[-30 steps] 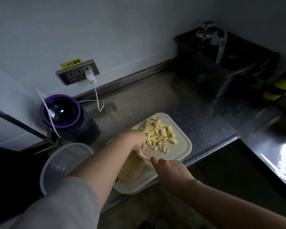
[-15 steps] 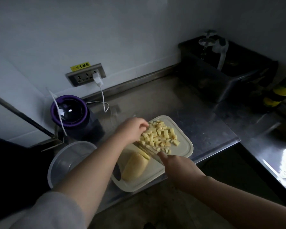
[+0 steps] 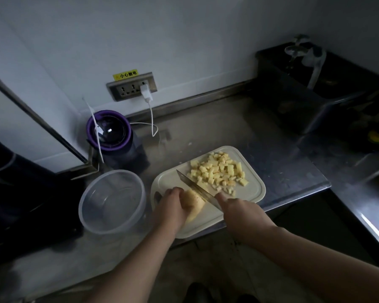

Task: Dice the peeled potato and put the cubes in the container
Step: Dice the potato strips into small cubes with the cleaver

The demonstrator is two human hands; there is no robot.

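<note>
The left hand [image 3: 173, 207] holds the potato [image 3: 194, 203] on the board [image 3: 169, 179] with curled fingers. The right hand [image 3: 243, 215] grips the knife [image 3: 195, 188], whose blade is against the potato's cut end. The cubes [image 3: 219, 171] lie heaped on the board's far part, and the container [image 3: 111, 230] stands just left of it on the worktop [image 3: 282, 162].

Container [image 3: 109, 206] left of cutting board [image 3: 169, 180], cubes [image 3: 219, 171] on its far end, potato [image 3: 194, 203] on its near end
</note>
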